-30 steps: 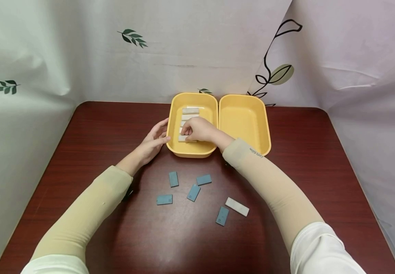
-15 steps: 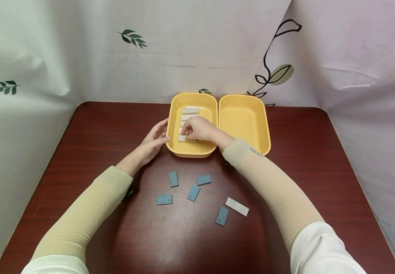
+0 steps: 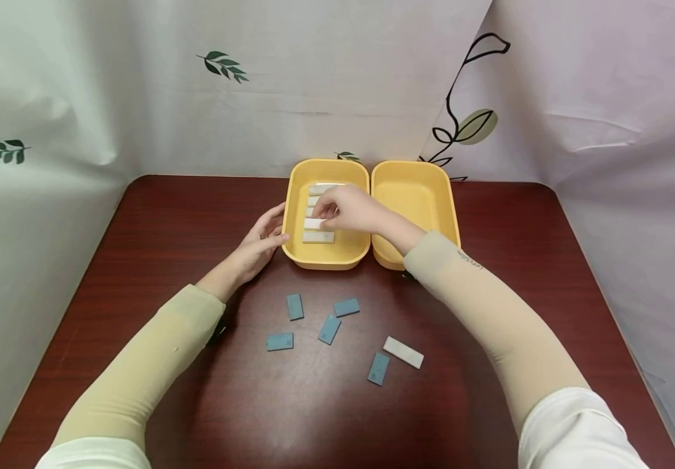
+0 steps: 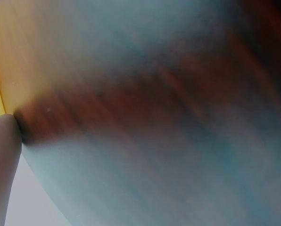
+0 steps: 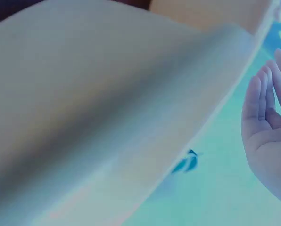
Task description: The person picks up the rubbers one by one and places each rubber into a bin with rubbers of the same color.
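In the head view my right hand is over the left yellow tray. Its thumb and fingers are bent about the right end of a white tile and seem to pinch it. A further white tile lies in front of that one, and several more lie behind, partly covered by the hand. My left hand touches the tray's left side with its fingers extended. The left wrist view shows a fingertip against the yellow edge. In the right wrist view the right hand shows at the edge; no tile is visible there.
A second yellow tray stands against the first one's right side. Several blue tiles lie scattered on the dark red table, nearer to me. One white tile lies beside a blue tile. Curtains surround the table.
My right hand has left the front white tile and moved back and slightly right to the tile behind it. The left hand keeps its place at the tray.
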The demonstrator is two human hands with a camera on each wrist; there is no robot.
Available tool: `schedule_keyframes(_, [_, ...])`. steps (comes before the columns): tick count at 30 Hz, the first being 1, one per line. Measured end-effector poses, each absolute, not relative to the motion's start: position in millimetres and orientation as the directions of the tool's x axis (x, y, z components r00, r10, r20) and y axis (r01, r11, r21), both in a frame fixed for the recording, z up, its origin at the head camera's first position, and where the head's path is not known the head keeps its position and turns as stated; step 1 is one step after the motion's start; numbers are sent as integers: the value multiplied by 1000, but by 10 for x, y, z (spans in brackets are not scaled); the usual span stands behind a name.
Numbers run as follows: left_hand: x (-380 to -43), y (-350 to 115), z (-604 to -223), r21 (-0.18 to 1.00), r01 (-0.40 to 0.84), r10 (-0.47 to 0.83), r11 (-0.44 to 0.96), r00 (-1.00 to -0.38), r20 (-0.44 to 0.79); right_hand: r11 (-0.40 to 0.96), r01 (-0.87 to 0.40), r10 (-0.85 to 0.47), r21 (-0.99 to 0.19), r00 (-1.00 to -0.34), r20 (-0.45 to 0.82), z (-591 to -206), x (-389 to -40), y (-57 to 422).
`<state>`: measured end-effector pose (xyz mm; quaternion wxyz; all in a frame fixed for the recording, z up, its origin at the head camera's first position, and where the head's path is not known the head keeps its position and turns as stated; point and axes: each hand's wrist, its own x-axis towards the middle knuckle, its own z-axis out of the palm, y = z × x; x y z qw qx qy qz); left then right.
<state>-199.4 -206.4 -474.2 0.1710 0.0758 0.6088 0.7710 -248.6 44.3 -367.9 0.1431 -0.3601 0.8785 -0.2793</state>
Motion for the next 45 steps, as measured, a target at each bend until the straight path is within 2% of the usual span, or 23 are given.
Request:
schedule_keyframes(11, [-1996, -2073, -4737, 964, -173, 363, -202, -927, -90, 546, -594, -733, -590, -680, 7, -3431, -2133, 790])
schedule_keyframes(26, [-2002, -2092, -4734, 965, -177, 374, -191, -923, -95, 489, -671, -777, -557, -625, 70, -3465, -1544, 1287])
schedule_keyframes(45, [-1981, -2081, -4712, 963, -185, 365, -195, -925, -104, 525, -585, -793, -618, -601, -105, -3836, -1031, 1767])
